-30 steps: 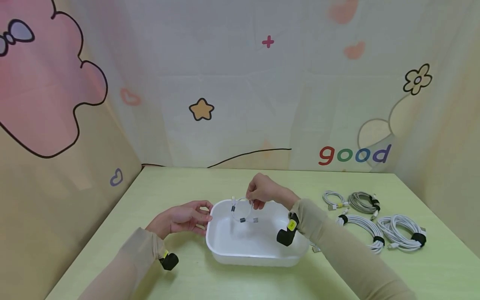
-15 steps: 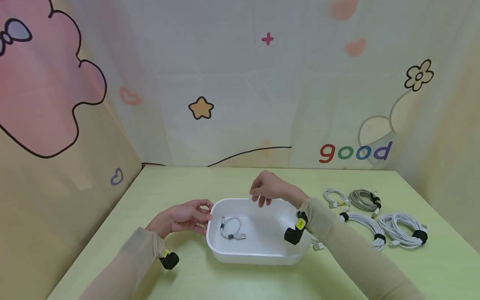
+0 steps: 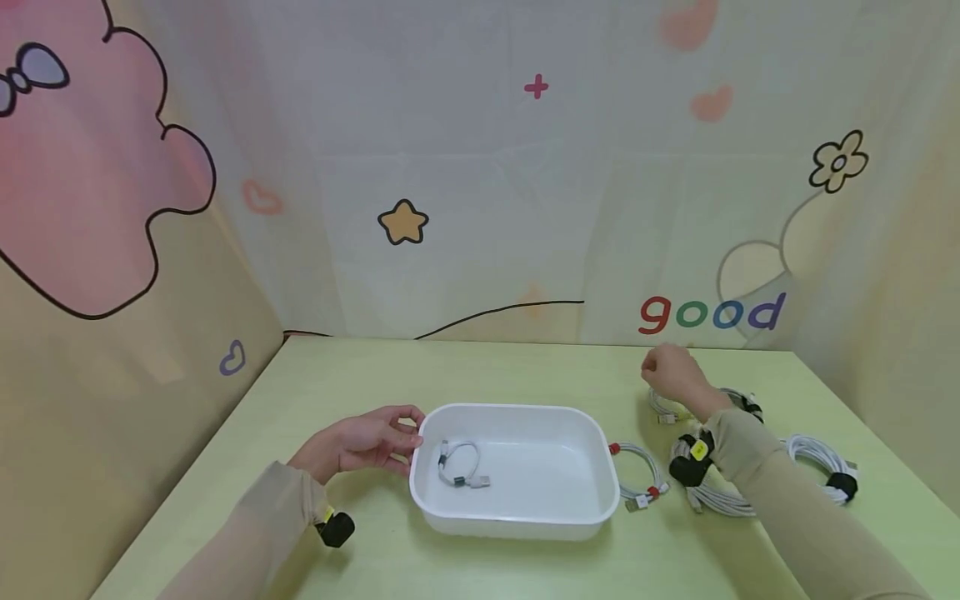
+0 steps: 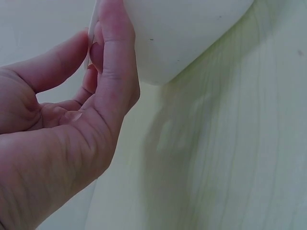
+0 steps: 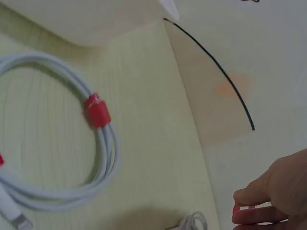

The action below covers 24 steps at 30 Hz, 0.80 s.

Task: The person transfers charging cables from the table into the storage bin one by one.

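Note:
A white plastic tub (image 3: 517, 529) stands mid-table. My left hand (image 3: 367, 442) pinches its left rim; in the left wrist view the thumb and fingers (image 4: 112, 57) lie on either side of the thin rim (image 4: 91, 33). Inside the tub, at left, lies a short white USB cable (image 3: 461, 467) in a loop with dark ties. My right hand (image 3: 672, 375) hovers at the back right, over a small coiled white cable (image 3: 663, 412) partly hidden below it. In the right wrist view the right hand (image 5: 278, 191) has loosely bent fingers and nothing between them.
Right of the tub lies a coiled white cable with red ties (image 3: 645, 471). Beyond it are a white coil (image 3: 723, 502) partly under the right forearm, another white coil with a black strap (image 3: 817, 458), and a grey coil (image 3: 742, 400). A printed curtain (image 3: 480, 208) hangs behind the table.
My right hand let the short white cable down into the tub, then moved right to above the coiled cables. My left hand has stayed on the tub's rim.

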Available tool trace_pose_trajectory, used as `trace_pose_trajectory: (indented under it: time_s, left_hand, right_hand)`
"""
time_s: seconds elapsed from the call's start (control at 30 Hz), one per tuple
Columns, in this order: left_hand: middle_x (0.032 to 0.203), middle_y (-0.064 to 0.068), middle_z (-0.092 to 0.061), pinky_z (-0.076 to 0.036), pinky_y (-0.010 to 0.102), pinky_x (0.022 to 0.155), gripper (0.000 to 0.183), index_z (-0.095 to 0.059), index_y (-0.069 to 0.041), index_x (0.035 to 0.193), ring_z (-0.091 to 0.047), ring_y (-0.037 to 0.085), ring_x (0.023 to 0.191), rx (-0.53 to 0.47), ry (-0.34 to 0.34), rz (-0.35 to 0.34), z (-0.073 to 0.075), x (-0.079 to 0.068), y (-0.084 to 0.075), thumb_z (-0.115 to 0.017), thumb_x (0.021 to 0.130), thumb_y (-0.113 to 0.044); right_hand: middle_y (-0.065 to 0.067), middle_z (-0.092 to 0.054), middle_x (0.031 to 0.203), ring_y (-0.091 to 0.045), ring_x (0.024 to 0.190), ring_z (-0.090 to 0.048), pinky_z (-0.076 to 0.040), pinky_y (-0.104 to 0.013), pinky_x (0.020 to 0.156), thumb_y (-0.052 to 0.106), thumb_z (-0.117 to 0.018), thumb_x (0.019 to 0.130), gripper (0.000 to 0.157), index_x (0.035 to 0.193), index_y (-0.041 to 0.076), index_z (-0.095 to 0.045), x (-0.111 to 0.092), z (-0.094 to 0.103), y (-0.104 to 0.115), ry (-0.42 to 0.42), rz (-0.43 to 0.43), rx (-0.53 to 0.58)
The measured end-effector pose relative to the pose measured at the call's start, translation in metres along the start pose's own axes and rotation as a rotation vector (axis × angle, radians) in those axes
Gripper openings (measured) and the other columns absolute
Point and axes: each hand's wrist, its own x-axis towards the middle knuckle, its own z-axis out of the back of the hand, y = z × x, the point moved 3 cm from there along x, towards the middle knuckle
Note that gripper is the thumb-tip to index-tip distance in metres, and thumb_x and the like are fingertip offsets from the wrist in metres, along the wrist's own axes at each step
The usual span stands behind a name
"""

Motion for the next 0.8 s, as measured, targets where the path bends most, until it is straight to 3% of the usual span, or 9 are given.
trace_pose_trajectory:
  time_s: [0.07,0.17,0.23,0.3,0.37,0.43,0.8]
  left_hand:
    - [0.095,0.004,-0.059,-0.06,0.033,0.075,0.018,-0.045,-0.008,0.109,-0.062,0.016,0.083,0.001,-0.013,0.007,0.001,0.0,0.0,-0.055,0.095,-0.004]
    - [0.096,0.005,-0.059,-0.06,0.034,0.076,0.019,-0.044,-0.007,0.111,-0.062,0.016,0.085,0.004,-0.015,0.007,0.001,-0.001,0.0,-0.055,0.096,-0.004]
    - [0.096,0.005,-0.06,-0.06,0.034,0.076,0.02,-0.044,-0.007,0.112,-0.062,0.016,0.085,0.006,-0.016,0.007,0.001,-0.002,-0.001,-0.055,0.096,-0.004]
    - [0.095,0.004,-0.06,-0.06,0.034,0.075,0.02,-0.043,-0.006,0.112,-0.062,0.016,0.084,0.008,-0.016,0.005,0.001,-0.002,-0.001,-0.055,0.096,-0.004]
    - [0.095,0.004,-0.06,-0.06,0.033,0.074,0.02,-0.043,-0.007,0.112,-0.063,0.016,0.084,0.008,-0.019,0.007,0.001,-0.002,-0.001,-0.055,0.096,-0.004]
    - [0.095,0.004,-0.06,-0.06,0.033,0.074,0.02,-0.044,-0.007,0.112,-0.063,0.016,0.084,0.006,-0.019,0.008,0.001,-0.001,-0.001,-0.055,0.096,-0.004]
    - [0.094,0.004,-0.06,-0.06,0.033,0.072,0.02,-0.044,-0.007,0.111,-0.063,0.016,0.082,-0.006,0.007,-0.001,0.0,-0.001,-0.001,-0.055,0.096,-0.004]
  right_hand:
    - [-0.032,-0.065,0.106,-0.044,0.093,-0.064,-0.054,-0.053,0.08,0.003,-0.054,0.09,0.024,0.104,-0.014,-0.063,-0.004,-0.002,-0.015,0.043,-0.044,-0.022]
    - [-0.036,-0.061,0.111,-0.04,0.083,-0.061,-0.053,-0.046,0.072,-0.002,-0.051,0.087,0.025,0.106,-0.015,-0.061,-0.007,-0.005,-0.031,0.079,-0.087,-0.047]
    - [-0.033,-0.061,0.093,-0.03,0.068,-0.053,-0.045,-0.036,0.061,-0.004,-0.048,0.083,0.018,0.094,-0.015,-0.059,-0.007,-0.008,-0.039,0.091,-0.101,-0.049]
    - [-0.021,-0.052,0.075,-0.022,0.061,-0.039,-0.033,-0.031,0.055,-0.006,-0.046,0.08,0.007,0.08,-0.008,-0.053,-0.006,-0.011,-0.045,0.098,-0.111,-0.047]
    - [-0.009,-0.039,0.067,-0.018,0.058,-0.035,-0.029,-0.028,0.052,-0.006,-0.046,0.079,0.008,0.074,0.0,-0.045,-0.006,-0.014,-0.05,0.115,-0.126,-0.049]
    - [-0.005,-0.034,0.065,-0.018,0.057,-0.034,-0.029,-0.027,0.051,-0.006,-0.046,0.078,0.011,0.073,0.002,-0.042,-0.006,-0.017,-0.054,0.133,-0.139,-0.055]
    - [-0.015,-0.054,0.073,-0.023,0.062,-0.046,-0.038,-0.031,0.053,-0.004,-0.05,0.082,0.002,0.081,-0.004,-0.051,-0.01,-0.025,-0.061,0.159,-0.162,-0.092]
